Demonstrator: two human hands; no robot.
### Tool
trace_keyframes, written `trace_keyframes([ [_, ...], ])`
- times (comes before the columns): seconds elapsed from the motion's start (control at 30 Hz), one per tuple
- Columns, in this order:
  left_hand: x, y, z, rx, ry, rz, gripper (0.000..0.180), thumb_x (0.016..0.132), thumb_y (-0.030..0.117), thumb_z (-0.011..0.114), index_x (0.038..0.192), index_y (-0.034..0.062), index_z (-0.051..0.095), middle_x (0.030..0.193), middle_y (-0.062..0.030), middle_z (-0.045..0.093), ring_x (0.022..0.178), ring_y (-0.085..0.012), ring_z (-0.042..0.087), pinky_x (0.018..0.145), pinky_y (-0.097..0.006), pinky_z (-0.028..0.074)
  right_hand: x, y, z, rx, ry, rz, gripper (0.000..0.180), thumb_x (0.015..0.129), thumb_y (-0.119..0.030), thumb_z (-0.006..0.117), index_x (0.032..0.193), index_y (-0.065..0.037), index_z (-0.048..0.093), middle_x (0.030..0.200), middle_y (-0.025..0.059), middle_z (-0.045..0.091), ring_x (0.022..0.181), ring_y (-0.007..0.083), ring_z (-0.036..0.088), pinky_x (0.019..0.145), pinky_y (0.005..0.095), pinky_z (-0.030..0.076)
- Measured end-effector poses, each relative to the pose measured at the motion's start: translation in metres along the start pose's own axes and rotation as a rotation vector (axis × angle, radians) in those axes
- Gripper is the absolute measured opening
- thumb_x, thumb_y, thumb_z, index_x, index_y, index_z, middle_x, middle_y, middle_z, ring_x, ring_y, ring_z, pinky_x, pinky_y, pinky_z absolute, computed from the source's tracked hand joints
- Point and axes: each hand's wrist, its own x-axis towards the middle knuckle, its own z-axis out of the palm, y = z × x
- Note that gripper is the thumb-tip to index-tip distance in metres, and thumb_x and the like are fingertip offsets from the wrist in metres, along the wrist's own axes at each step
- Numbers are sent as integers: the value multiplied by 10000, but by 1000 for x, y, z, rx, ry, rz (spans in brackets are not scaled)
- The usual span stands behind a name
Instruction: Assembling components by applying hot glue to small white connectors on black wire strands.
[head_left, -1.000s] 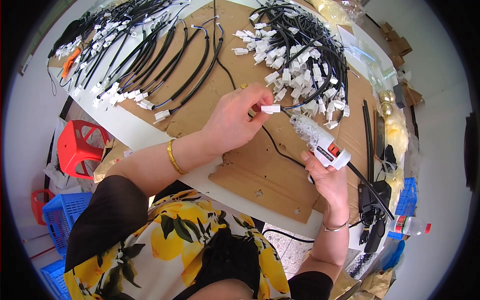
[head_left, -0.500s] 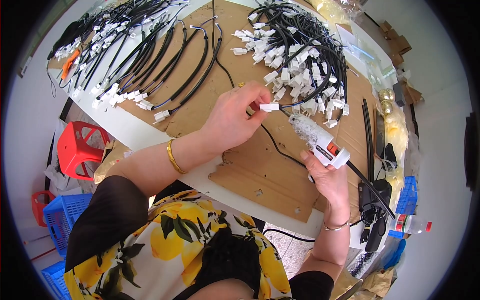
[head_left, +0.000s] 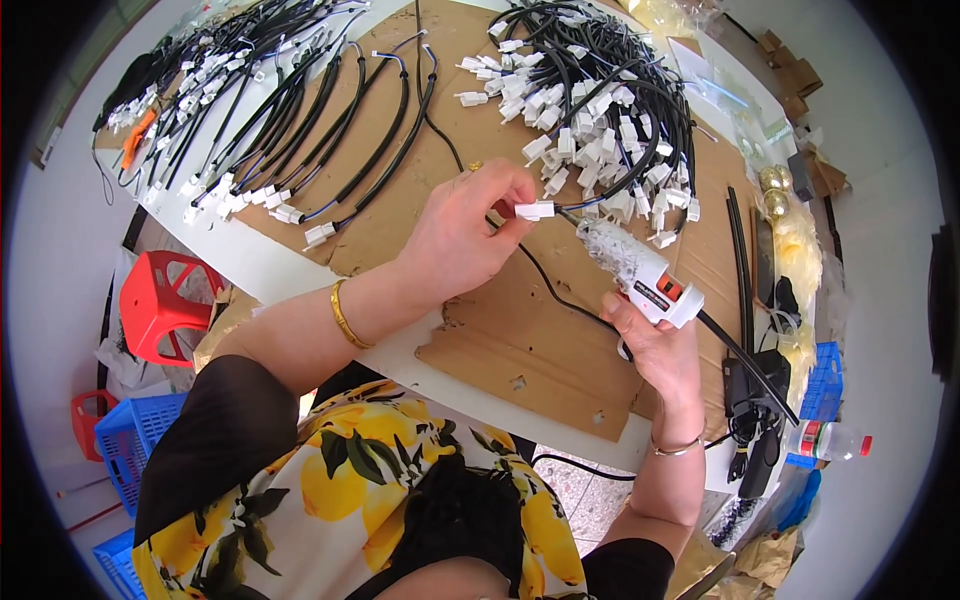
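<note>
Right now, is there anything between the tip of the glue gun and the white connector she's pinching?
Nothing visible. The left hand pinches the white connector, and the glue gun in the right hand points its crusted tip at it, with only bare cardboard under the gap.

Glue gun [head_left: 640, 275] grip (hand-hidden)

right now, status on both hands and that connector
Left hand pinching white connector in its fingers. Right hand gripping glue gun, nozzle at connector. Nothing between them.
</note>
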Motion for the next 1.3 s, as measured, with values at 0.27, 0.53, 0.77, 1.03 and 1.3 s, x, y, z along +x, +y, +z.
trace_keyframes([
  [0.27,1,7,-2,53,-42,-51,182,708,-64,618,825,13,501,778,-60,586,724,-134,602,698,-253,488,1,-4,-2,-61,-36,-8,231,728,-150,705,842,-17,554,715,9,582,627,75,548,540,203,433],
  [0.53,-1,6,-1,67,-41,-48,198,699,-76,618,826,14,496,780,-60,581,739,-134,607,713,-254,489,-1,-5,-1,-58,-20,6,231,734,-170,696,840,-17,559,710,13,586,625,70,545,536,203,430],
  [0.77,-1,5,-1,47,-32,-70,216,694,-86,620,836,18,496,805,-54,571,765,-127,599,719,-253,485,-1,-5,-4,-123,-41,-4,262,723,-204,703,849,-16,570,711,9,588,624,65,541,523,199,420],
  [1.03,0,-1,-1,-130,-25,-162,265,700,-113,616,875,27,474,849,-41,557,789,-117,576,715,-247,478,-1,-9,-2,-88,-46,-48,256,720,-211,706,841,-25,577,686,-12,569,599,46,501,505,188,396],
  [1.3,2,-5,-4,-479,-101,-307,235,752,-81,592,902,29,448,859,-68,572,790,-120,584,702,-233,489,-1,-9,-4,-67,-17,-37,228,723,-198,700,806,-31,570,665,-22,555,588,33,472,506,183,382],
])
